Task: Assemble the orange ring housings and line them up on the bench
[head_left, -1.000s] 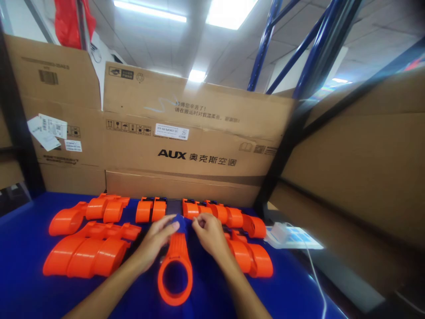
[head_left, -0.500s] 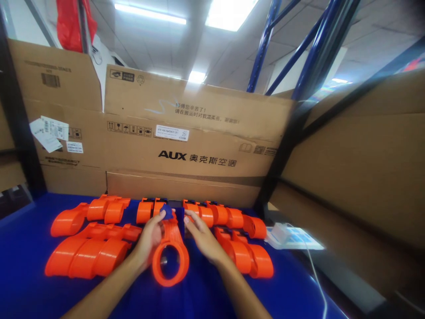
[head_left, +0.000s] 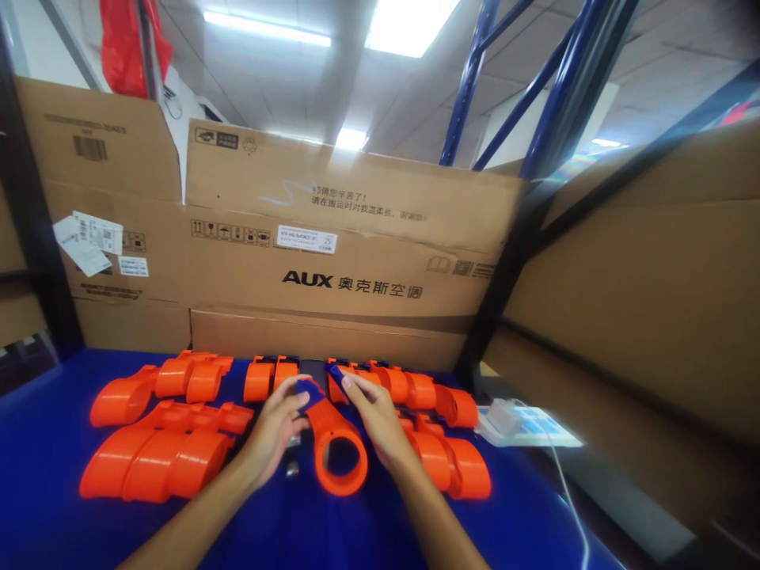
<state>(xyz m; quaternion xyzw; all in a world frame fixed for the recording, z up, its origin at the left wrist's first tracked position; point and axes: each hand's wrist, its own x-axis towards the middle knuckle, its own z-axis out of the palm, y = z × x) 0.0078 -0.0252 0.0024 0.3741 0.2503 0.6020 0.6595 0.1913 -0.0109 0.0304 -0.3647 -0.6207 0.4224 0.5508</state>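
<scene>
My left hand (head_left: 278,427) is closed on an orange tape dispenser (head_left: 325,427), its thumb on the blue piece (head_left: 309,391) at the upper end. The dispenser's round ring end hangs down toward me, tilted to the right. My right hand (head_left: 375,412) pinches a small dark blue plastic part (head_left: 336,372), held up just right of the dispenser's upper end and apart from it. A small shiny metal piece (head_left: 292,469) lies on the blue table surface (head_left: 285,530) below my left hand.
Orange dispensers (head_left: 148,459) lie in rows on the left, and more with dark parts (head_left: 445,463) on the right. A dark flat object (head_left: 313,369) lies at the back. Cardboard (head_left: 356,245) walls the rear. A white adapter and cable (head_left: 504,416) sit right.
The dispenser's ring end has swung right and slightly up. My right hand has moved a little right and now shows the small blue part, raised and tilted, between its fingers.
</scene>
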